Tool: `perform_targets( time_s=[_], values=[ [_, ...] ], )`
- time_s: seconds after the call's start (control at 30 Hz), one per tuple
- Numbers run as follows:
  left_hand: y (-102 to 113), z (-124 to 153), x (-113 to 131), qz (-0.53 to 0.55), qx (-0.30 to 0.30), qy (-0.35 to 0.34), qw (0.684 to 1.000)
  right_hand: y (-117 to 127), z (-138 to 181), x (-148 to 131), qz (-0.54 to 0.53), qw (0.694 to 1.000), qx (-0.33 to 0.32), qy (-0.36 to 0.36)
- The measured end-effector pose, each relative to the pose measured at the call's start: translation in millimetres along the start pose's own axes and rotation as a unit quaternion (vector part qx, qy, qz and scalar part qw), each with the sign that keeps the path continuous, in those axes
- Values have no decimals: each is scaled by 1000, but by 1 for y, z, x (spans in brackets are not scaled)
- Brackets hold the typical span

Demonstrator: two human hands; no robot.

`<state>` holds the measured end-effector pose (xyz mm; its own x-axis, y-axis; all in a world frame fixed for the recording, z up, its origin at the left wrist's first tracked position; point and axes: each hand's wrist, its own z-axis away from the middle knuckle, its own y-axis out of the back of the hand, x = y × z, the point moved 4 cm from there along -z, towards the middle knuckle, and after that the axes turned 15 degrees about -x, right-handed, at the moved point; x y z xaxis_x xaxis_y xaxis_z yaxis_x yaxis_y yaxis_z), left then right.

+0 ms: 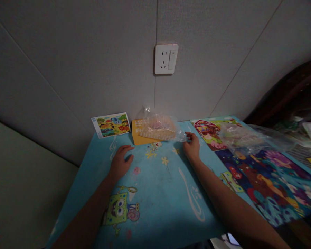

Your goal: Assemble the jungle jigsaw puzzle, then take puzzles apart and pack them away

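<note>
My left hand [120, 162] lies flat on the blue cartoon table [155, 186], fingers stretched toward the wall, holding nothing. My right hand [191, 146] rests further right, its fingertips touching the edge of a clear plastic bag [159, 127] of pale puzzle pieces. That bag lies on a yellow box [138, 136] against the wall. A single small puzzle piece [153, 146] lies on the table between my hands.
A small animal picture card [111, 124] leans by the wall at the left. Finished colourful puzzles [269, 180] and a barn picture [208, 133] cover the table's right side, with another clear bag [239, 138] on them. A wall socket [166, 58] is above.
</note>
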<state>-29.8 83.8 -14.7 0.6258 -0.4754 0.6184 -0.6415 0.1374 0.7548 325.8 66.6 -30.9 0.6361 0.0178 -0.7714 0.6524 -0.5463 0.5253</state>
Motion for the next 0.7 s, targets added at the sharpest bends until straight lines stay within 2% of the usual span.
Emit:
perform_targets(
  time_s=[0.17, 0.3, 0.37, 0.47, 0.57, 0.7],
  values=[
    [0, 0, 0, -1, -2, -1, 1000, 19, -1, -21, 48, 999, 21, 10],
    [0, 0, 1, -1, -2, 1, 1000, 62, -6, -44, 165, 981, 98, 34],
    [1, 0, 2, -2, -2, 1, 1000, 87, -7, -47, 202, 971, 131, -7],
    [1, 0, 3, -2, -1, 1, 1000, 117, -6, -36, 233, 954, 150, -111],
    [1, 0, 3, -3, 0, 1, 1000, 132, -6, -12, 244, 935, 132, -219],
    [0, 0, 2, -2, 1, 1, 1000, 137, -9, 21, 258, 912, 67, -311]
  ],
)
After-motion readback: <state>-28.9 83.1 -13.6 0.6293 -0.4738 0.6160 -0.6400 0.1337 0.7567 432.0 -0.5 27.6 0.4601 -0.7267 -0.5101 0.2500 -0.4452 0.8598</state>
